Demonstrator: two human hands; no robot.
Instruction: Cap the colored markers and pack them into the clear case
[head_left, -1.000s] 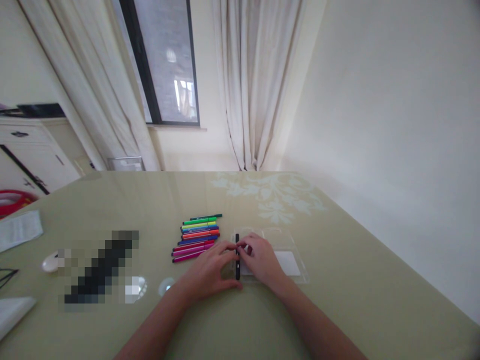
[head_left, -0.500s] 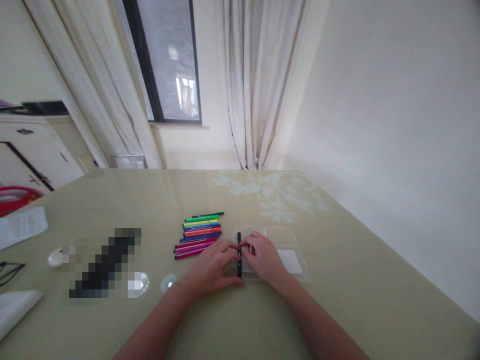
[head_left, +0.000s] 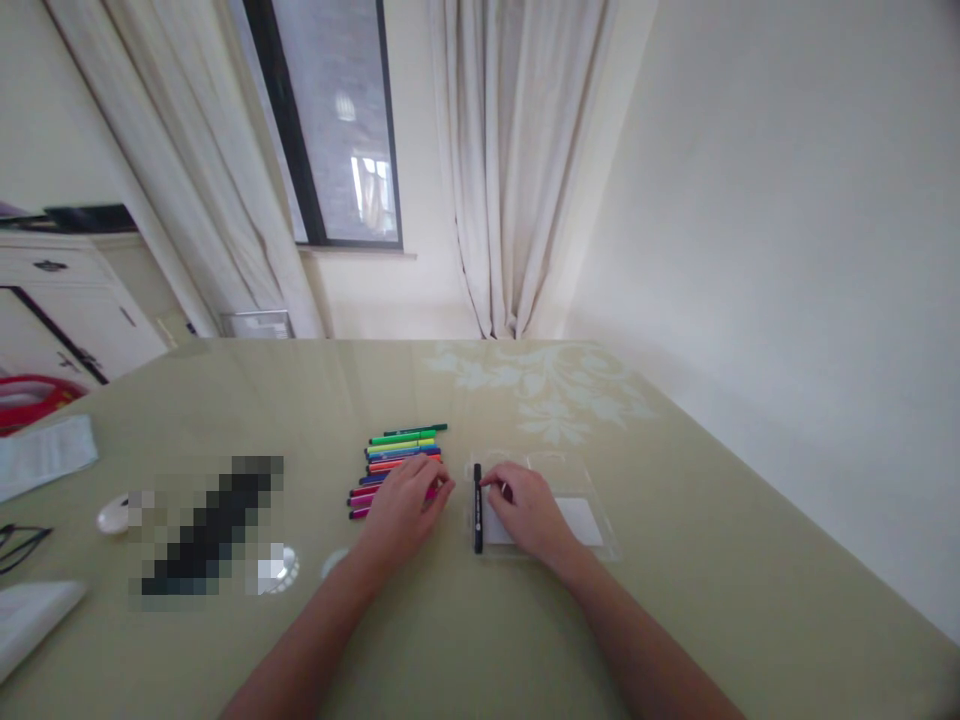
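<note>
A black marker (head_left: 478, 508) lies at the left end of a clear plastic case (head_left: 585, 480) on the olive table (head_left: 480, 620). My right hand (head_left: 525, 508) rests on the case with its fingertips against the black marker's top, fingers curled. To the left lies a row of several coloured markers (head_left: 405, 448), green and yellow at the far end, pink at the near end. My left hand (head_left: 405, 505) covers the near pink markers, fingers bent down over them; whether it grips one is hidden.
A blurred dark object (head_left: 206, 540) lies at the left. Near it are a small white object (head_left: 112, 515), glasses (head_left: 15, 545), a folded cloth (head_left: 45, 455) and round glints (head_left: 277, 568). A wall runs along the table's right side. Curtains and a window stand behind.
My left hand has left the black marker and moved left onto the pink markers. My right hand has stayed on the case beside the black marker.
</note>
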